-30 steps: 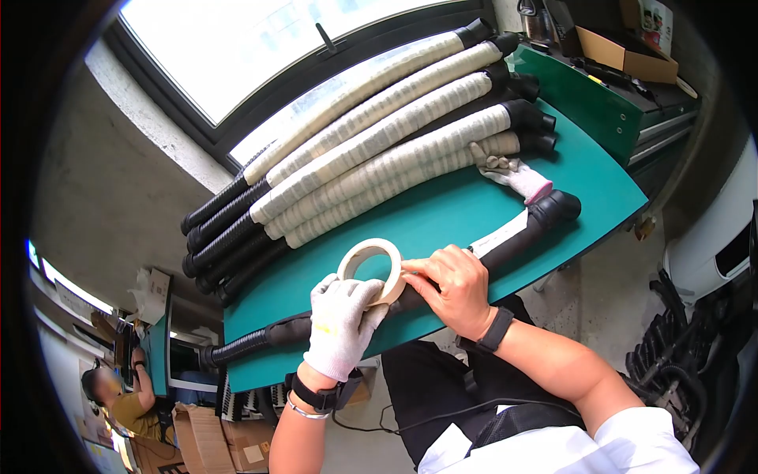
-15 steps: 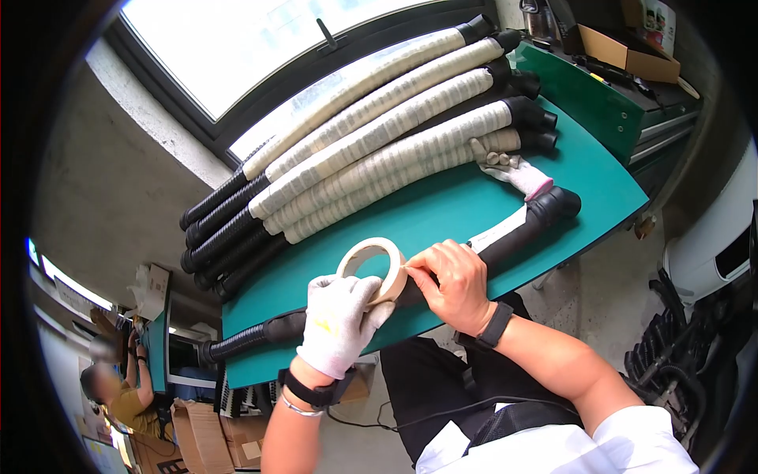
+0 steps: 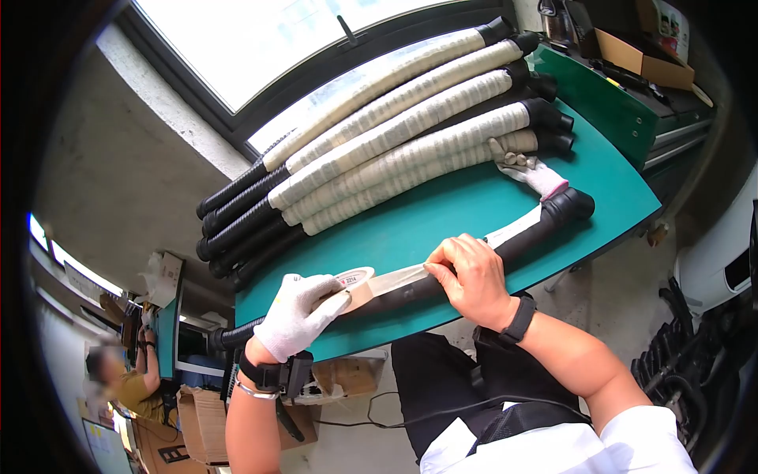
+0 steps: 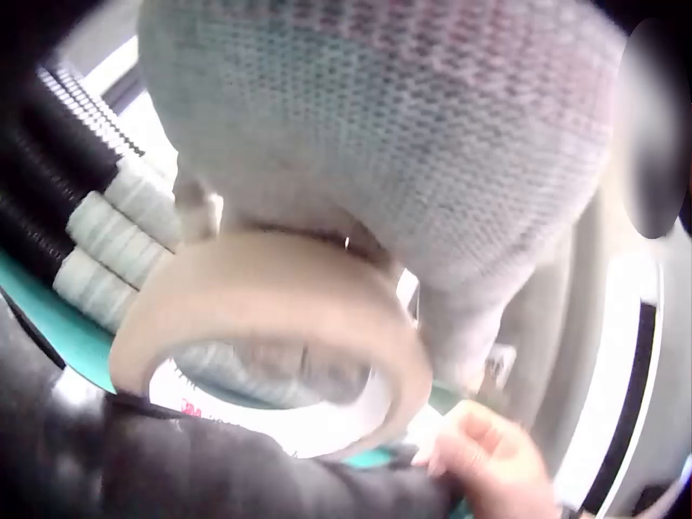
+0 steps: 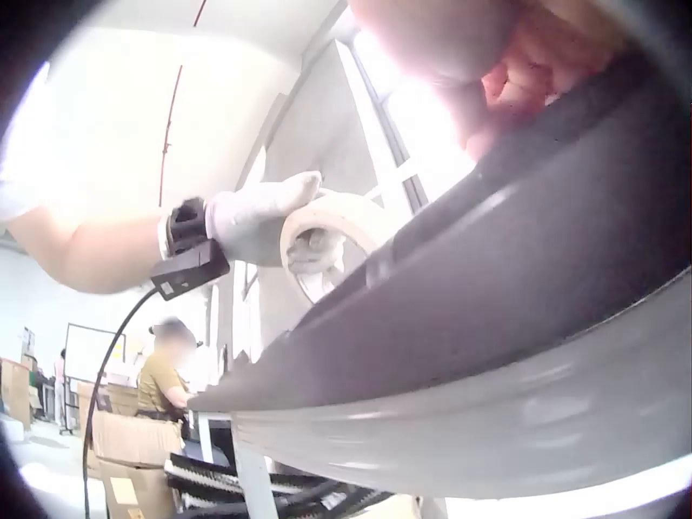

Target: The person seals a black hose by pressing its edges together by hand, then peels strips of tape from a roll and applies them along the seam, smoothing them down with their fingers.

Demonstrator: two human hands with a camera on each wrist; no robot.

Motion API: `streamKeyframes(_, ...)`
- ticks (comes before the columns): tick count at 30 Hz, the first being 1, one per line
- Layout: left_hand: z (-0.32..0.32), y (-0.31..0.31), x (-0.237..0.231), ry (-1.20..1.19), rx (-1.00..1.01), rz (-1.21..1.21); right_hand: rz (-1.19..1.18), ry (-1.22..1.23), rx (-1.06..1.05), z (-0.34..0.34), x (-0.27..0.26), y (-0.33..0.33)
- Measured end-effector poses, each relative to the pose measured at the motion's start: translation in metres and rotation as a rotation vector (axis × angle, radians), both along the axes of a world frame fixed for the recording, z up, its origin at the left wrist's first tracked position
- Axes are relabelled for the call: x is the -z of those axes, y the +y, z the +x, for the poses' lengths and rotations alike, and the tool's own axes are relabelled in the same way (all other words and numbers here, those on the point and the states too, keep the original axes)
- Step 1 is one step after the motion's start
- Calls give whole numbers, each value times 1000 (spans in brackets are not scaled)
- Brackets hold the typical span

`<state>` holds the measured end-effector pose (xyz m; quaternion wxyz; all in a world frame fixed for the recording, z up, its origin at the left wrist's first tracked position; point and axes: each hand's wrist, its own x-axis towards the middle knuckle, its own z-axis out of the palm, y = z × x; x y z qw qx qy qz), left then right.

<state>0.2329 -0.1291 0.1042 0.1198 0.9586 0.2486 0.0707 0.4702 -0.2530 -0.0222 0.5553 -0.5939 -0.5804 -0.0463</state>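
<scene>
My left hand (image 3: 296,312), in a white knit glove, grips a roll of masking tape (image 3: 359,294), its fingers through the ring in the left wrist view. From the roll a strip of tape (image 3: 399,279) runs out to my bare right hand (image 3: 474,280), which pinches its free end between thumb and fingers. Both hands are over a long black hose (image 3: 521,245) lying along the table's near edge. A white strip (image 3: 513,227) lies along that hose right of my right hand. Beyond it is a loose glove (image 3: 541,175).
Several hoses with pale wrapping (image 3: 395,142) lie piled along the window side of the green table (image 3: 379,229). A green drawer cabinet (image 3: 600,99) stands at the far right. Another person (image 3: 134,387) sits at the left, near cardboard boxes (image 3: 201,426). A cable hangs from my left wrist.
The left hand has moved left with the roll and tilted it, away from the right hand. A length of tape has been drawn out between them; before, both hands met at the roll.
</scene>
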Motion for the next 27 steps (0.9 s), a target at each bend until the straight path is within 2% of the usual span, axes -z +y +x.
streamKeyframes(2,3,-5,-2,52,-6,176,-17,-3,-12,0,-1,0)
streamKeyframes(5,11,1,20,-192,-5,404,-34,4,-23,1,-2,0)
streamKeyframes(6,14,0,22,-203,-43,454,-34,9,-22,0,-1,0)
streamKeyframes(13,22,-3,49,-422,-236,495,-74,8,-26,0,-2,-1)
streamKeyframes(14,21,1,55,-439,-259,486,-77,17,-20,0,-2,-1)
streamKeyframes(17,33,0,60,-633,-436,42,-86,45,-5,-2,-2,0)
streamKeyframes(18,37,-3,58,-618,-460,51,-84,52,-3,-2,-3,0)
streamKeyframes(21,32,23,81,-793,-582,-36,-48,108,27,-1,2,-1)
streamKeyframes(22,17,48,86,-1170,-528,-184,-31,133,41,-1,4,-2)
streamKeyframes(23,-6,62,75,-1181,-758,-192,-18,131,29,-2,7,-3)
streamKeyframes(24,-24,78,80,-1211,-674,-129,-2,126,23,-2,8,-4)
streamKeyframes(25,-30,65,66,-867,-790,107,13,120,17,-3,9,-5)
streamKeyframes(27,-35,62,77,-575,-662,329,33,171,20,-5,9,-2)
